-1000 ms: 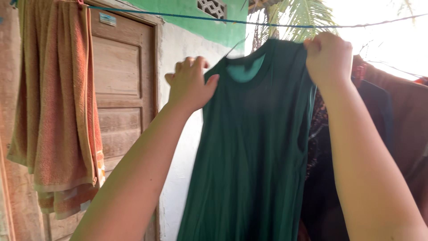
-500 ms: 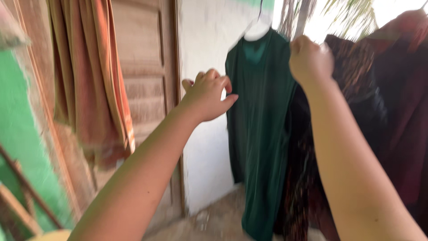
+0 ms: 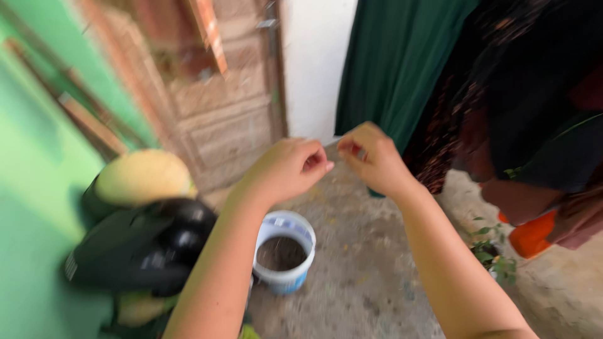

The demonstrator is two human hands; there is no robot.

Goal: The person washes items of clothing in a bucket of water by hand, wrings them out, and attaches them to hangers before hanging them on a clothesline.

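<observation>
My left hand point(image 3: 287, 168) and my right hand point(image 3: 372, 158) are lowered in front of me, close together and not touching. Both have curled fingers, and I see nothing held in either; the picture is blurred. Behind them hangs a dark green sleeveless garment point(image 3: 397, 59), its lower part in view at the top middle. My right hand is just below its hem. Dark patterned clothes point(image 3: 502, 81) hang to the right of it.
A white and blue bucket point(image 3: 286, 252) with dark contents stands on the concrete ground below my left arm. A black and yellow bundle point(image 3: 141, 238) lies left by the green wall point(image 3: 38, 157). A wooden door point(image 3: 229, 107) is behind. A small plant point(image 3: 496, 254) and an orange thing point(image 3: 532, 233) are right.
Both hands have let go of the green garment and dropped down in front of me. My view has tilted from the clothesline down toward the ground and the bucket.
</observation>
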